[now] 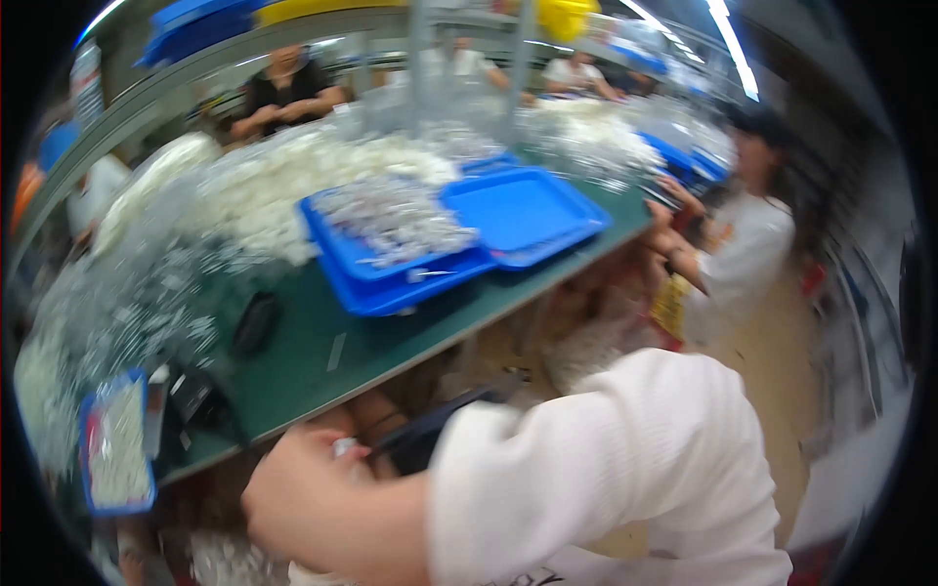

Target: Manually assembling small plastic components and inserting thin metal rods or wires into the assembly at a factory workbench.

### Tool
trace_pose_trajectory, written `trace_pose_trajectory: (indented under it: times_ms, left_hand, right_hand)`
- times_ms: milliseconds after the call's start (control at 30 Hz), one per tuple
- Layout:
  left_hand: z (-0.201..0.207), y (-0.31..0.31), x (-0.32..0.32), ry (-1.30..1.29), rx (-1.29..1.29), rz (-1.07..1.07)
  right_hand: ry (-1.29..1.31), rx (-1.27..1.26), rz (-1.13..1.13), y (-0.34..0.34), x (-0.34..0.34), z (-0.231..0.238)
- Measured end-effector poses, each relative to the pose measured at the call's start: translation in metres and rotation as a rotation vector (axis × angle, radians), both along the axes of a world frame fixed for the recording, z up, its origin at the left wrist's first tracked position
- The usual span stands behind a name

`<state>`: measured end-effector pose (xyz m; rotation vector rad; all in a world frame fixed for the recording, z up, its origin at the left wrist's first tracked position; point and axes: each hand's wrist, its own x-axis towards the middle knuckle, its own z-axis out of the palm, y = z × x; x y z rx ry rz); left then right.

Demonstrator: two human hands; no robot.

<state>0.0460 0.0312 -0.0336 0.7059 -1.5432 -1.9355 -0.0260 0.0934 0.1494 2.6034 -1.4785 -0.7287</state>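
Note:
My right arm in a white sleeve reaches from the lower right toward the left. My right hand (298, 483) is curled in front of the table's near edge and smeared by motion. A small whitish thing (344, 447) shows at its fingers; its kind cannot be made out. Just beyond the hand is a dark flat shape (430, 430), partly covered by my sleeve. A patch of skin with a dark band (383, 415) also shows there; whose it is, I cannot tell. I cannot make out my left hand.
On the green table (337, 361) lie a blue tray of small whitish pieces (386, 220), another blue tray (528, 220), a black object (256, 322) and heaped clear bags (147, 303). A smaller blue tray (147, 488) stands lower left. A co-worker (747, 244) is at the right.

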Motion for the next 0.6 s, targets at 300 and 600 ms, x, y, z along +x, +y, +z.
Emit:
trace_pose_trajectory:
  times_ms: [300, 600]
  left_hand:
    - [0.003, 0.012, -0.027, 0.165, -0.025, -0.112]
    - [-0.014, -0.001, -0.022, 0.081, -0.006, -0.099]
  right_hand:
    - [-0.273, -0.879, -0.048, 0.061, -0.050, 0.023]
    - [-1.801, -0.319, 0.553, 0.105, -0.113, 0.008]
